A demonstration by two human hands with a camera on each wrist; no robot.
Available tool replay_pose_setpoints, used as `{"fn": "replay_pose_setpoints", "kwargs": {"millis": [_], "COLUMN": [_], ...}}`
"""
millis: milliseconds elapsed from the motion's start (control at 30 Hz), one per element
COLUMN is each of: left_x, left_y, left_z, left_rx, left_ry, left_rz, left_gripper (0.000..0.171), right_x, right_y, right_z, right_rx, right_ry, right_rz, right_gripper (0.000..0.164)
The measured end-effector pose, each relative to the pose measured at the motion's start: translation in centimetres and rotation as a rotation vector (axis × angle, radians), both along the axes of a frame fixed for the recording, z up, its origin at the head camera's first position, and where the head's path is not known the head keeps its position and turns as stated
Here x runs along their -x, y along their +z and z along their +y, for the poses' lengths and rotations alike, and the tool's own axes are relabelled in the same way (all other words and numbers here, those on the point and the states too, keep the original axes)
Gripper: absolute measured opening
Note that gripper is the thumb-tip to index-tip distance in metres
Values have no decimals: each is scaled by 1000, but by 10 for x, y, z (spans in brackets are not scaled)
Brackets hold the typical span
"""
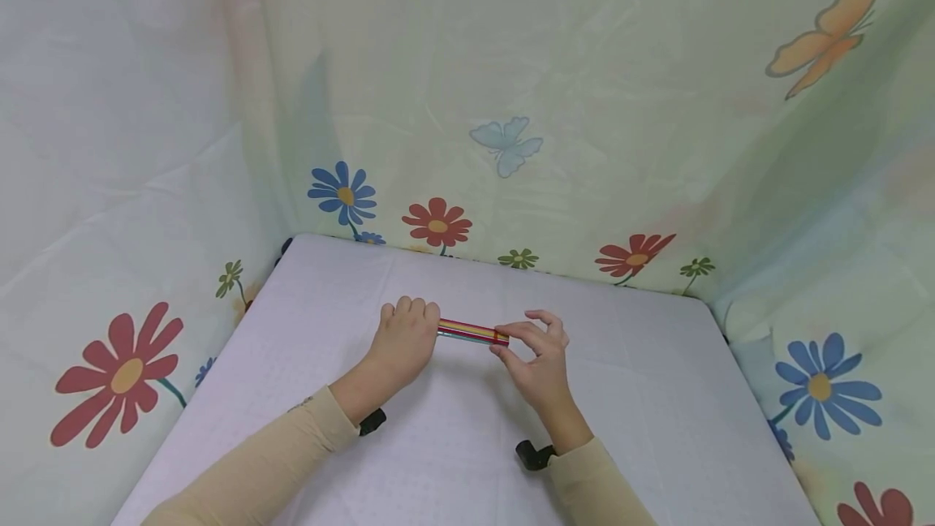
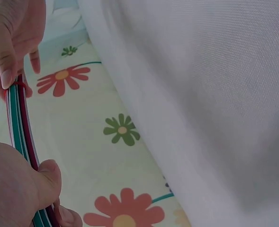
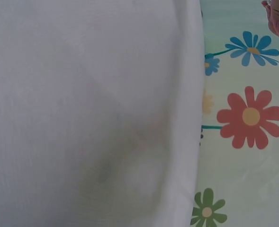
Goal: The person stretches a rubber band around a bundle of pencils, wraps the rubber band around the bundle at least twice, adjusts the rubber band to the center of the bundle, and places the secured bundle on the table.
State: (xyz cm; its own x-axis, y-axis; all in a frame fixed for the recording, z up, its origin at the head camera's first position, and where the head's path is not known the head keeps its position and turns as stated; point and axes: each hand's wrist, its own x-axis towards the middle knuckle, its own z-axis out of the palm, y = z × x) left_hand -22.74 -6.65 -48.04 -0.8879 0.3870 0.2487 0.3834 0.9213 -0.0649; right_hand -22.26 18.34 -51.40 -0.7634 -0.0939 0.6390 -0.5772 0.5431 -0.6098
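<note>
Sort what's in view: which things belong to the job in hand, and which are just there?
Job: striped bundle, held by left grip and right grip; red tie around it.
Just there: pale tabletop; flowered backdrop; black wrist pieces.

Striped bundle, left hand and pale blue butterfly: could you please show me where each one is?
Striped bundle (image 1: 467,331), head view, its uncovered stretch.
Left hand (image 1: 406,339), head view, the back of the hand.
Pale blue butterfly (image 1: 506,144), head view, the middle, where its wings meet.
</note>
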Motion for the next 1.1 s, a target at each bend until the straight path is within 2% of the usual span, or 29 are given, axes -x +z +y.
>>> {"fn": "replay_pose_setpoints", "kwargs": {"millis": [300, 833, 1100], "left_x": [0, 0, 1], "left_y": [1, -8, -10], "left_z": [0, 0, 0], "left_rx": [-5, 32, 44], "left_ry": [0, 6, 7], "left_rz": [16, 19, 18], "left_gripper": [20, 19, 21], "right_x": [1, 1, -3], "right_y": [0, 4, 7], "right_z": [-6, -10, -13], "right_rx": [-10, -148, -187], "right_ry": [18, 38, 15], "right_rz": [12, -146, -118], "right_gripper": [34, 34, 39]}}
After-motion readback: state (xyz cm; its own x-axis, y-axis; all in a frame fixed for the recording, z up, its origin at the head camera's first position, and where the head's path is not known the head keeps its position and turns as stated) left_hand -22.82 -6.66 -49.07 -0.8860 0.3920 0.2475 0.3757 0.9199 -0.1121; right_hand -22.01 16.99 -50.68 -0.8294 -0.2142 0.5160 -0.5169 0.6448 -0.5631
